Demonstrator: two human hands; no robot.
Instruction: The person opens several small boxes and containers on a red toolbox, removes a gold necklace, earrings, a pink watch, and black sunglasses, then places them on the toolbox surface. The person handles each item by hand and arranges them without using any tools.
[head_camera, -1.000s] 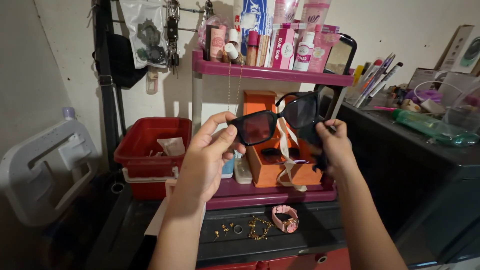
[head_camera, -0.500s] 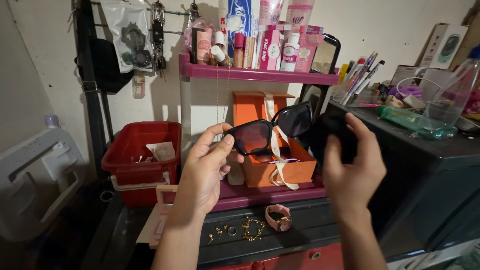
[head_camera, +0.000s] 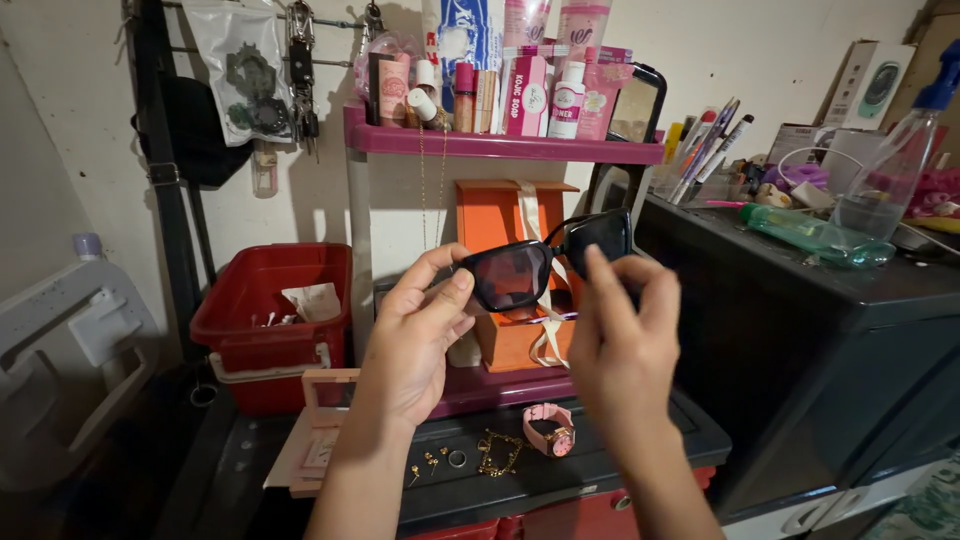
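Observation:
I hold a pair of black sunglasses (head_camera: 545, 262) with dark lenses up in front of me. My left hand (head_camera: 415, 340) pinches the left end of the frame between thumb and fingers. My right hand (head_camera: 625, 345) is at the right end, its fingers curled over the lens and temple, seen from the back. Behind the glasses stands an open orange gift box (head_camera: 500, 300) with a cream ribbon.
A magenta shelf (head_camera: 500, 146) carries several cosmetic bottles and tubes. A red bin (head_camera: 275, 310) sits to the left. A pink wristwatch (head_camera: 550, 430) and gold jewellery (head_camera: 495, 452) lie on the dark drawer top below. A black cabinet (head_camera: 800, 330) with pens and bottles stands right.
My right hand left the frame half a second ago and has come back to the right end. The sunglasses have shifted slightly lower and the view has drifted.

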